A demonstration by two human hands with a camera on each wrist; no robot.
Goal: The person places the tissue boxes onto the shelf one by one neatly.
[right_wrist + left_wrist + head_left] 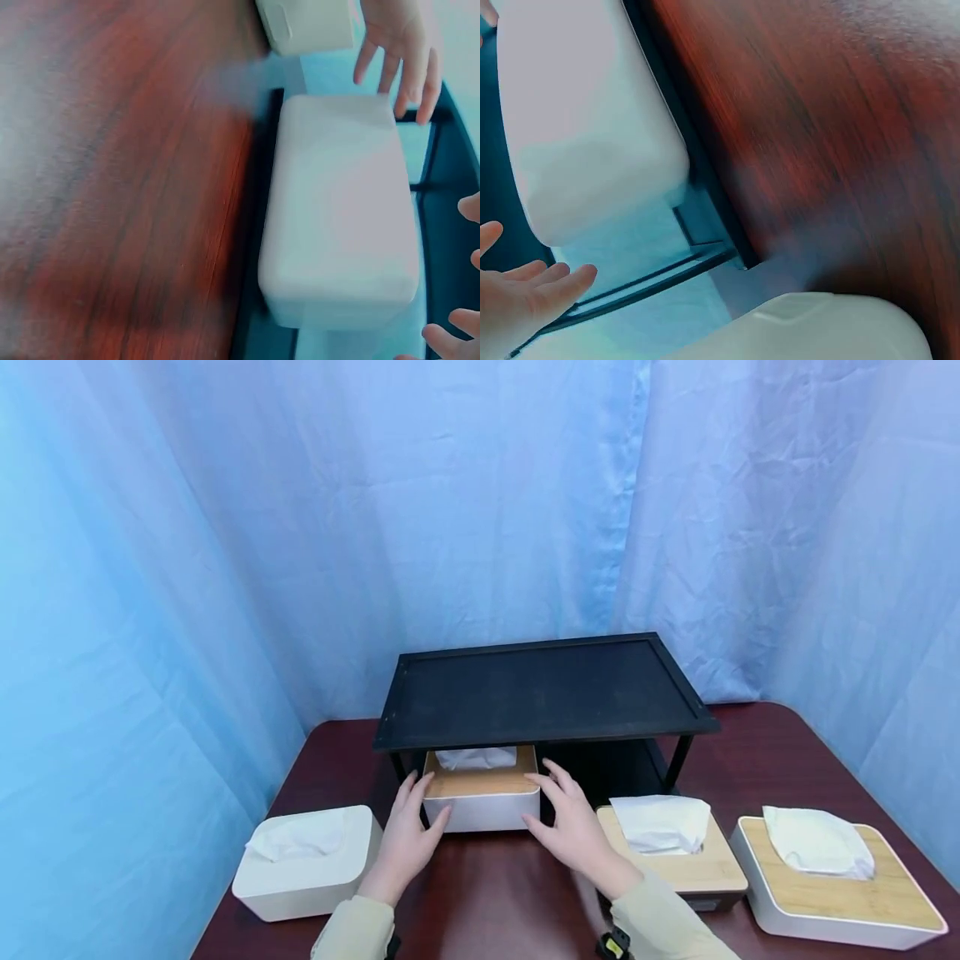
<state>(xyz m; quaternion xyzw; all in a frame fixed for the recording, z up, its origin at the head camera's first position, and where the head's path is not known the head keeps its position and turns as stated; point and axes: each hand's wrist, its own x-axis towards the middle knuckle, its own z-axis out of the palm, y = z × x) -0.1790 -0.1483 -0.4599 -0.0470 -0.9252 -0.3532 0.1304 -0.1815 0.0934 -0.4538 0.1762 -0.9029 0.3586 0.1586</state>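
A white tissue box (483, 814) with a wooden lid and a white tissue (480, 758) stands on the lower level of a black two-tier rack (540, 693); the upper board hides its rear. My left hand (405, 843) is at the box's left end, fingers spread and slightly bent. At the opposite end is my right hand (573, 827), thumb and fingers apart. In the left wrist view, a gap shows between the left fingers (562, 289) and the box's white side (592, 127). The right fingers (450, 337) appear beside the box in the right wrist view.
On the dark red table (510, 902), an all-white tissue box (307, 868) stands left of the rack. To the right are a wooden-topped tissue box with a dark base (690, 868) and a larger white one with a wooden lid (855, 893). Blue curtains (487, 510) hang behind.
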